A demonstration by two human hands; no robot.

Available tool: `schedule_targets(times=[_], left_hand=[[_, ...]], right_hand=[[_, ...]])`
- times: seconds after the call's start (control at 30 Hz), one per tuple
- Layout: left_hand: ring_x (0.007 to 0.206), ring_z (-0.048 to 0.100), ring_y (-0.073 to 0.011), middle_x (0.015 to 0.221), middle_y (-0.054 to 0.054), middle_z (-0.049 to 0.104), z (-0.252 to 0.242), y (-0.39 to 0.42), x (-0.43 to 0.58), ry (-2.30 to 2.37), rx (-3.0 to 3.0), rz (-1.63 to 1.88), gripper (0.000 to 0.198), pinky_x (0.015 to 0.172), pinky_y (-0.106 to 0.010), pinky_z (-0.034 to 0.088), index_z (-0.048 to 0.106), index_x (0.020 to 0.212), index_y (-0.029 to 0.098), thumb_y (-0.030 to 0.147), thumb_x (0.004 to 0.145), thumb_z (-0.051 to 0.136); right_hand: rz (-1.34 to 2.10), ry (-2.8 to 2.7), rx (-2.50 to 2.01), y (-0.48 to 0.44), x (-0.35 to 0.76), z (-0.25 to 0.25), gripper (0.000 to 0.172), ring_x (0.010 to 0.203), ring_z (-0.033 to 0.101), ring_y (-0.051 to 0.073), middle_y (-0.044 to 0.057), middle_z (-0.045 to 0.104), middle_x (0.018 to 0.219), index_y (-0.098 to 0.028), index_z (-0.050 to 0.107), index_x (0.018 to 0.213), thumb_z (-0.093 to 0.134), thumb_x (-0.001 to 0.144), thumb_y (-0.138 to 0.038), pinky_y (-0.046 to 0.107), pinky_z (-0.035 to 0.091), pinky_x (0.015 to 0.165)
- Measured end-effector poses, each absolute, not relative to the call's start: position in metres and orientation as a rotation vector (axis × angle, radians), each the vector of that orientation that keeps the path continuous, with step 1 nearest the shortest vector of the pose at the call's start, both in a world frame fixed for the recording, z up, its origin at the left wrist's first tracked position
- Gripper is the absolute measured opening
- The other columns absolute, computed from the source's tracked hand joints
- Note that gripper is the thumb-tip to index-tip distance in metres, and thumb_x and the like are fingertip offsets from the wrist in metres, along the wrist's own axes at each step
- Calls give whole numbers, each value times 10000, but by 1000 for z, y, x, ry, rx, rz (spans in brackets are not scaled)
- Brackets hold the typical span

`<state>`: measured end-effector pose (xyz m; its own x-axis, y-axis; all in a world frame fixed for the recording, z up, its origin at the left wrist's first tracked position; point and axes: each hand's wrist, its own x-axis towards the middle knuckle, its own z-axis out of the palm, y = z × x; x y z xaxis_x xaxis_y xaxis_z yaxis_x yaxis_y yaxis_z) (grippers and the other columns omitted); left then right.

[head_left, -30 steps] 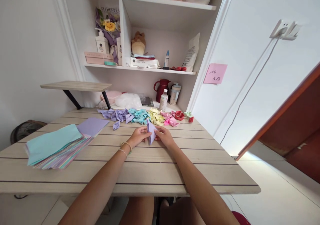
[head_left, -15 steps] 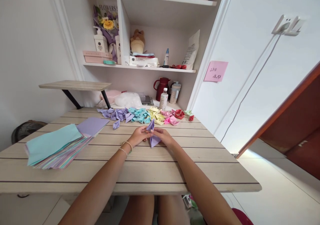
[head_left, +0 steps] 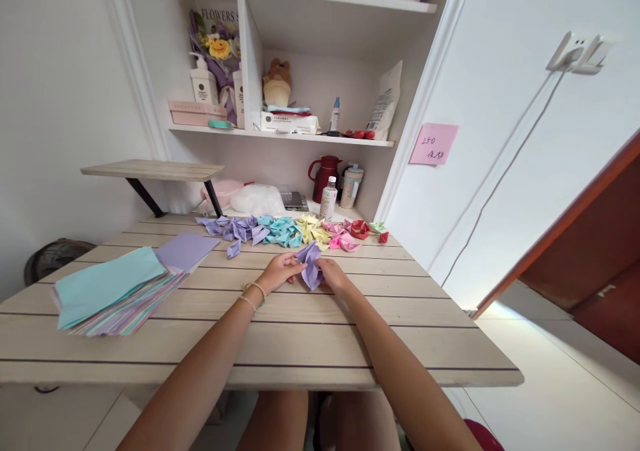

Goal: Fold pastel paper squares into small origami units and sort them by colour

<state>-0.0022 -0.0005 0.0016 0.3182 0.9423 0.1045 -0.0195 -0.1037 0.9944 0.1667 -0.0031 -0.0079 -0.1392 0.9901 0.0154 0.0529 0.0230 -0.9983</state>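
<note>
Between my two hands, just above the table point(head_left: 310, 337), is a partly folded sheet of purple origami paper point(head_left: 311, 267), its layers spread apart. My left hand point(head_left: 283, 269) pinches its left side with thumb and fingers. On the right edge, my right hand point(head_left: 332, 274) grips it, its fingertips partly hidden behind the paper. Beyond the hands lies a row of folded paper boats, with purple ones point(head_left: 239, 227), blue ones point(head_left: 281, 231), yellow ones point(head_left: 314, 227), pink ones point(head_left: 344, 241), a red one point(head_left: 360, 229) and green ones point(head_left: 379, 227).
To the left lies a fanned stack of coloured paper point(head_left: 113, 287) with a purple sheet point(head_left: 186, 251) beside it. A small raised shelf point(head_left: 153, 169) stands at the back left. Behind the boats are a bottle point(head_left: 328, 199), a red jug point(head_left: 326, 177) and a tumbler point(head_left: 352, 185).
The purple paper has been opened out from a narrow, pointed shape into a wider one. My right hand has shifted slightly right, to the paper's edge.
</note>
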Motion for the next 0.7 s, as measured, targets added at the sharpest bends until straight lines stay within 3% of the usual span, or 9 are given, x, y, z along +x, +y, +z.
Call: schedule_targets(times=[0.13, 0.37, 0.57, 0.7], left_hand=[[442, 494, -58, 636, 25, 567, 0, 0, -3, 896, 1422, 1042, 539, 445, -194, 397, 550, 1071, 123, 293, 596, 741], [492, 512, -97, 685, -17, 592, 2, -10, 0, 884, 1746, 1001, 399, 480, -216, 386, 583, 1015, 128, 313, 671, 666], [503, 514, -125, 662, -14, 611, 11, -21, 3, 1013, 2094, 1034, 418, 515, -226, 364, 564, 1117, 167, 289, 719, 603], [538, 553, -144, 664, -9, 631, 11, -23, 5, 1128, 2173, 1050, 396, 548, -237, 393, 578, 1112, 207, 211, 716, 571]], right_hand=[[1231, -1342, -1216, -4, 170, -8, 233, 469, 435, 112, -16, 510, 501, -153, 576, 617, 536, 687, -372, 228, 321, 463], [1219, -1418, -1126, -11, 164, 1, 187, 583, 521, 133, -7, 613, 645, -160, 642, 759, 526, 652, -260, 230, 385, 549], [853, -1547, -1234, -11, 166, -4, 168, 633, 573, 169, 13, 659, 680, -156, 654, 727, 507, 664, -209, 259, 437, 590], [763, -1570, -1244, -8, 168, -9, 206, 756, 612, 193, 12, 697, 787, -188, 690, 763, 545, 629, -130, 300, 457, 738]])
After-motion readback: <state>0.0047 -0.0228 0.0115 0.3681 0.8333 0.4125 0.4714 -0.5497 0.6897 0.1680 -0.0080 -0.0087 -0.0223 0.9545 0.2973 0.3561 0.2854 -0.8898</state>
